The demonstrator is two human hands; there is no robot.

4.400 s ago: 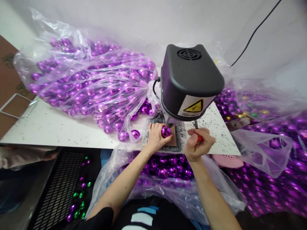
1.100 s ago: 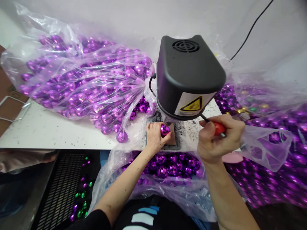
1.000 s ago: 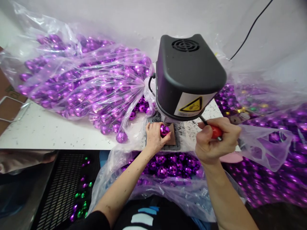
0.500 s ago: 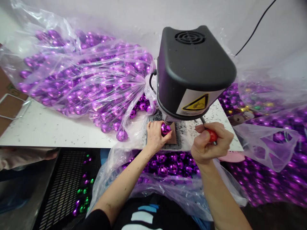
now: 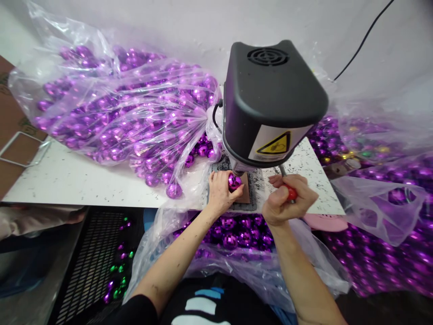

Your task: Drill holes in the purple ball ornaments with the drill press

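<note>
A shiny purple faceted ball point(image 5: 234, 181) is gripped by my left hand point(image 5: 220, 192), under the nozzle of a black drill-press-like machine point(image 5: 274, 95). Beneath the ball lies a brown pad point(image 5: 245, 192) on a dark grey mat point(image 5: 252, 205). My right hand point(image 5: 290, 198) is wrapped round the red knob point(image 5: 290, 193) of the machine's metal lever. The machine's head hides part of its working end. A yellow warning label point(image 5: 273, 143) is on its front.
A clear plastic bag of purple balls point(image 5: 118, 117) lies on the white table point(image 5: 77, 180). Below the table edge, more balls point(image 5: 233, 232) sit in plastic in front of me. Further bags point(image 5: 382, 194) are at right; a black mesh crate point(image 5: 88, 257) is lower left.
My right hand has moved slightly left with the lever's red knob. My left hand still holds the ball beneath the machine. The whole view has shifted a little.
</note>
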